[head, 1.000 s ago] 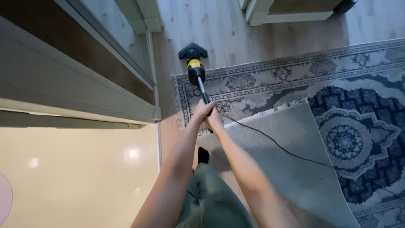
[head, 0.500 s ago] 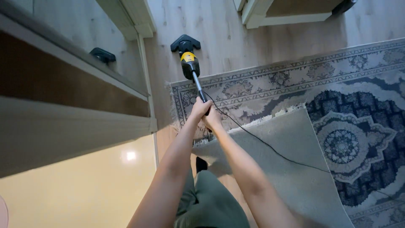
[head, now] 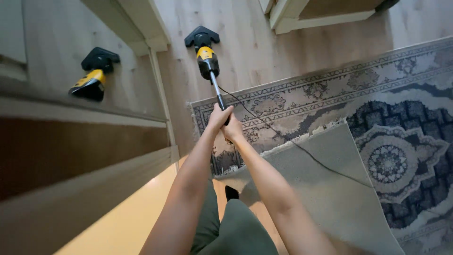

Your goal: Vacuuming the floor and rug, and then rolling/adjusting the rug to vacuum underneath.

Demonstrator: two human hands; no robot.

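together, left hand (head: 218, 116) and right hand (head: 232, 130) closed tight round vacuum (head: 207, 61) pole — vacuum head at 12 o'clock on wood floor (head: 264, 42), cord (head: 302, 148) trailing toward 4 o'clock over rug (head: 377, 113).

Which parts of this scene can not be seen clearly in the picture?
Head view:
- Vacuum handle: covered by left hand and right hand.
- Floor under the rug's folded corner: hidden.
- Cord end: too thin over the pattern.
- Furniture: cut off by the top edge.

floor (head: 264, 52): pale wood | rug (head: 401, 118): patterned, corner folded | mirror (head: 71, 52): left
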